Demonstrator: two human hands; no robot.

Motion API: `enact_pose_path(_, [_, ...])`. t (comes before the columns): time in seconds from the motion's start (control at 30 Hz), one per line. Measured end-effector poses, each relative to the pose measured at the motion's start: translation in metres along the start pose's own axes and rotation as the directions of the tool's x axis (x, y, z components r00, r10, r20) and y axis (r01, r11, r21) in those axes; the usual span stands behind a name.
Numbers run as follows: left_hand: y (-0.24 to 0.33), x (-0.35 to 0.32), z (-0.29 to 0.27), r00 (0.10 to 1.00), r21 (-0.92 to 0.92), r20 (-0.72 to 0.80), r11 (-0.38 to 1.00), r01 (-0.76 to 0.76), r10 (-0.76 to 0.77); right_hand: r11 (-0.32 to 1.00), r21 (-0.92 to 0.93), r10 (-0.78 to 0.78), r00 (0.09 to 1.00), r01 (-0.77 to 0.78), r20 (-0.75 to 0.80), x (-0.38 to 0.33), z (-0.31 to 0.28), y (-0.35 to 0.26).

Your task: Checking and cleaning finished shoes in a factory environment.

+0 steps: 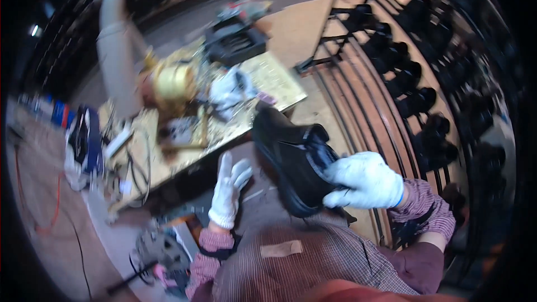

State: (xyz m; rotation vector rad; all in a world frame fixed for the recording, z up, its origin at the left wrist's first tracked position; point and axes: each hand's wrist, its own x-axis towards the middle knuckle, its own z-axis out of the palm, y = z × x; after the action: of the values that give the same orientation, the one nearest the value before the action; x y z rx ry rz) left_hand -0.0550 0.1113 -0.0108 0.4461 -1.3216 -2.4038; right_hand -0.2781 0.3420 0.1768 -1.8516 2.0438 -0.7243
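Observation:
A black shoe (288,154) hangs tilted in front of my body, its toe pointing up and away toward the workbench. My right hand (363,182), in a white glove, grips it at the heel end, with the thumb and fingers around the opening's rim. To the left of the shoe and apart from it, my left hand (229,184) wears a white glove too. Its fingers stretch upward and stand apart, with nothing in them.
A cluttered workbench (282,86) ahead carries a yellowish machine (173,84), a white cloth (230,90) and a black tray-like box (235,42). A pale duct (116,45) rises behind the machine. Racks with rows of black shoes (405,78) stand on the right.

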Motion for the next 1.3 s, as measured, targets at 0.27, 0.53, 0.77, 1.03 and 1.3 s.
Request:
enact_pose_path(0.27, [0.037, 0.009, -0.01, 0.898, -0.404, -0.436, 0.878, -0.257, 0.062, 0.86, -0.086, -0.48, 0.854, 0.504, 0.201, 0.111, 0.088, -0.023])
enact_pose_path(0.53, [0.07, 0.032, -0.099, 0.797, -0.314, -0.55, 0.823, -0.473, 0.248, 0.994, -0.064, -0.1, 0.956, 0.086, -0.277, 0.08, 0.098, 0.031])
enact_pose_path(0.77, [0.092, 0.065, -0.128, 0.753, -0.102, -0.59, 0.898, -0.427, 0.291, 0.942, 0.107, 0.334, 0.918, -0.318, -0.213, 0.017, 0.113, 0.052])
enact_pose_path(1.03, [0.056, 0.075, -0.152, 0.914, -0.555, -0.357, 0.743, -0.373, 0.192, 0.955, 0.037, 0.296, 0.934, -0.295, -0.201, 0.031, 0.112, 0.064])
enact_pose_path(1.3, [0.064, 0.07, -0.132, 0.926, -0.563, -0.235, 0.736, -0.376, 0.294, 0.98, 0.039, 0.2, 0.958, -0.196, -0.205, 0.045, 0.113, 0.051])
